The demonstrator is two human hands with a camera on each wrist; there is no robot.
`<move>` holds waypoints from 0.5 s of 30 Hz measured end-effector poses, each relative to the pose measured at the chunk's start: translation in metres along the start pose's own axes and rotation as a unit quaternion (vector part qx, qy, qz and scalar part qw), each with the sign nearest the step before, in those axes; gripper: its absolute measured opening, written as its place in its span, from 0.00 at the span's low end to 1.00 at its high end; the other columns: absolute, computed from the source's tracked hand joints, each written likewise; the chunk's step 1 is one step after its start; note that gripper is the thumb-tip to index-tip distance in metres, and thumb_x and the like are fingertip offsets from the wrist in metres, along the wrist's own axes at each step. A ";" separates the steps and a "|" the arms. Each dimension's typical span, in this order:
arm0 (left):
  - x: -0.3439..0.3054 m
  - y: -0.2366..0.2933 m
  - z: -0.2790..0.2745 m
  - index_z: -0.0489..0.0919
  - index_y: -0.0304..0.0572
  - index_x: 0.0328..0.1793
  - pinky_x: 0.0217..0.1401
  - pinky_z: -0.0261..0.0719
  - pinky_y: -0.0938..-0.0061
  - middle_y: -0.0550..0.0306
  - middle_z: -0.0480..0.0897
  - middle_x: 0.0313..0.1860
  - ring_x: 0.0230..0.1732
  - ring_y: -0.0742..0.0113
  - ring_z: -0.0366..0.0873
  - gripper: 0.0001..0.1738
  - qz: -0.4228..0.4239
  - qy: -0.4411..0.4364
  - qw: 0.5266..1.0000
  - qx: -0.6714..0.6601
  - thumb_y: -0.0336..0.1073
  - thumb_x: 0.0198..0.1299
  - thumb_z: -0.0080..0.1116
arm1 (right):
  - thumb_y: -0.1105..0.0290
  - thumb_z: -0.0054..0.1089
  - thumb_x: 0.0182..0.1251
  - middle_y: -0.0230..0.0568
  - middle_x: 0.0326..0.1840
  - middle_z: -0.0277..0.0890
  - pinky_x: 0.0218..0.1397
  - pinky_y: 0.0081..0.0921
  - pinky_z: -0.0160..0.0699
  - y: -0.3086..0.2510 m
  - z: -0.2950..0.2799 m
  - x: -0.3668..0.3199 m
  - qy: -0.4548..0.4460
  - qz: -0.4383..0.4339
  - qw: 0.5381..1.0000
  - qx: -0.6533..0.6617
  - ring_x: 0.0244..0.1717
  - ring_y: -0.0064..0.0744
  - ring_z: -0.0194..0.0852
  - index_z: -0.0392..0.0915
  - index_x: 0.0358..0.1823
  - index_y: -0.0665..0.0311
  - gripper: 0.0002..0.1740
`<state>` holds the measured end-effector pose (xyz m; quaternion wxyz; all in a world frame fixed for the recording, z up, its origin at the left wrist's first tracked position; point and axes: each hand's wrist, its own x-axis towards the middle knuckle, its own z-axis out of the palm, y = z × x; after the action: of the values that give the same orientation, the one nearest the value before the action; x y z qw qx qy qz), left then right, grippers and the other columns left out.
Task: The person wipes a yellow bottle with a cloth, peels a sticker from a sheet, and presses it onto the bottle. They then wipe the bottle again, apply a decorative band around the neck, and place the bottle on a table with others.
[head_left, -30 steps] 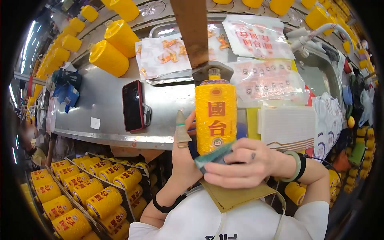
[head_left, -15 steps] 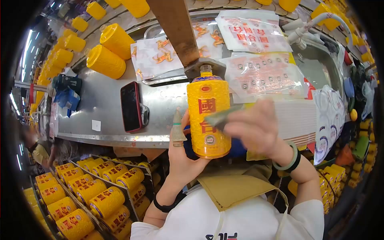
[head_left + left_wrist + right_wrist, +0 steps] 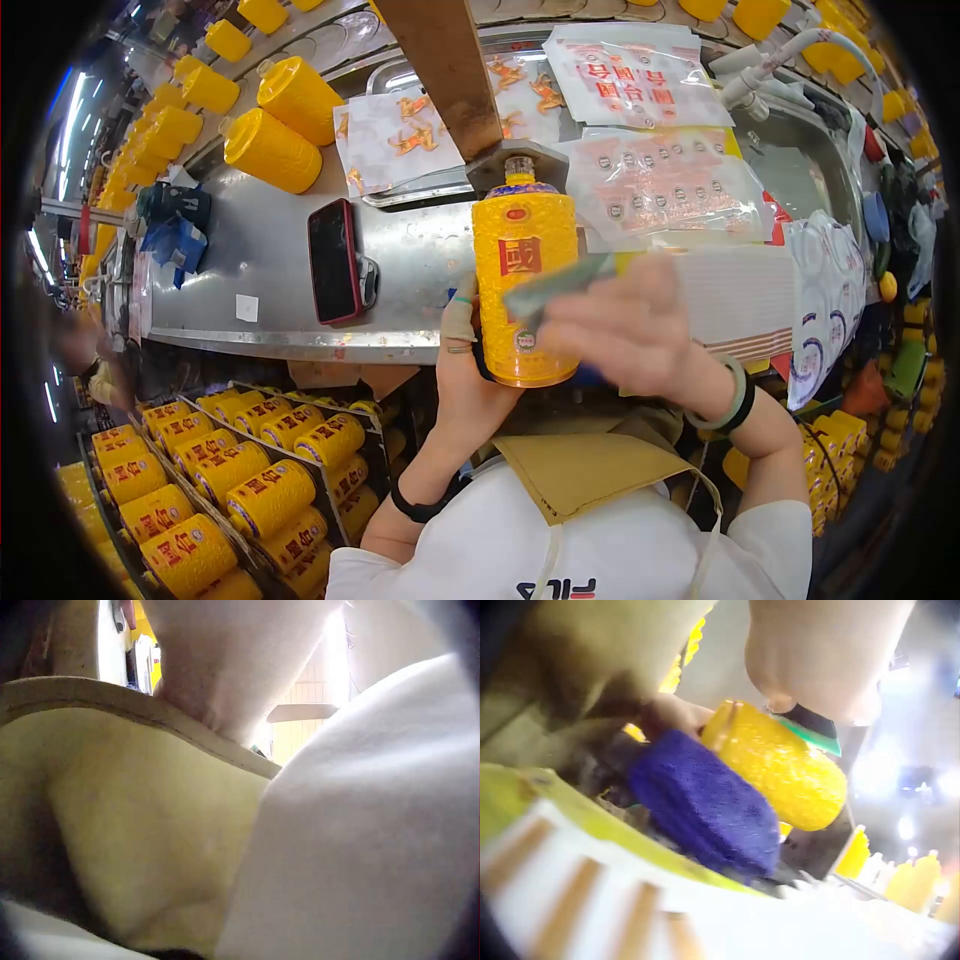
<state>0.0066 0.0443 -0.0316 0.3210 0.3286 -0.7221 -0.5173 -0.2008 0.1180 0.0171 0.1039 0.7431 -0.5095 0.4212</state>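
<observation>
A yellow bottle (image 3: 510, 225) with red characters and a round emblem stands with its neck at a metal bracket (image 3: 530, 160). My left hand (image 3: 470, 395) holds it from the lower left; finger covers sit on a raised digit, and the other fingers are hidden behind the bottle. My right hand (image 3: 630, 325), blurred, pinches a flat green scraper (image 3: 560, 287) across the lower character. In the right wrist view, the scraper's green edge (image 3: 821, 741) lies against the bottle (image 3: 780, 765). The left wrist view shows mostly apron (image 3: 150, 817) and white shirt (image 3: 375, 825).
A blue cloth (image 3: 705, 802) lies beside the bottle. A phone (image 3: 335, 260) rests on the metal table, left. Decal sheets (image 3: 660, 185) lie to the right, near a tap (image 3: 745, 95). A wooden post (image 3: 440, 70) runs above the bottle. Racks of yellow bottles (image 3: 270, 500) stand lower left.
The scraper has gone from the bottle's bottom edge up to the lower character, which it now covers. My left hand stays on the bottle, and the bottle sits slightly further left in view.
</observation>
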 end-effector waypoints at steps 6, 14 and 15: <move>0.000 0.019 -0.013 0.75 0.33 0.77 0.67 0.81 0.63 0.44 0.84 0.64 0.64 0.52 0.83 0.40 0.053 0.032 0.991 0.118 0.24 0.56 0.77 | 0.75 0.69 0.59 0.25 0.46 0.84 0.41 0.24 0.75 -0.024 -0.024 -0.013 -0.039 -0.044 0.988 0.144 0.37 0.26 0.74 0.87 0.50 0.55 0.16; 0.003 0.029 -0.003 0.70 0.35 0.81 0.74 0.77 0.59 0.46 0.80 0.70 0.72 0.46 0.75 0.60 0.151 0.128 0.968 0.154 0.39 0.39 0.92 | 0.79 0.57 0.78 0.37 0.59 0.73 0.61 0.22 0.71 -0.007 -0.023 -0.022 0.256 0.438 0.824 0.254 0.54 0.20 0.71 0.66 0.71 0.66 0.23; 0.003 0.024 -0.003 0.70 0.35 0.81 0.74 0.77 0.59 0.46 0.80 0.70 0.72 0.46 0.75 0.60 0.152 0.130 0.968 0.153 0.39 0.39 0.92 | 0.79 0.52 0.80 0.38 0.61 0.73 0.66 0.24 0.70 -0.004 -0.024 -0.030 0.247 0.462 0.798 0.297 0.57 0.23 0.71 0.66 0.72 0.65 0.22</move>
<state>0.0042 0.0462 -0.0069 0.4325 0.3248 -0.7862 -0.2988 -0.2137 0.1543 0.0109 -0.2067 0.2846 -0.5998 0.7187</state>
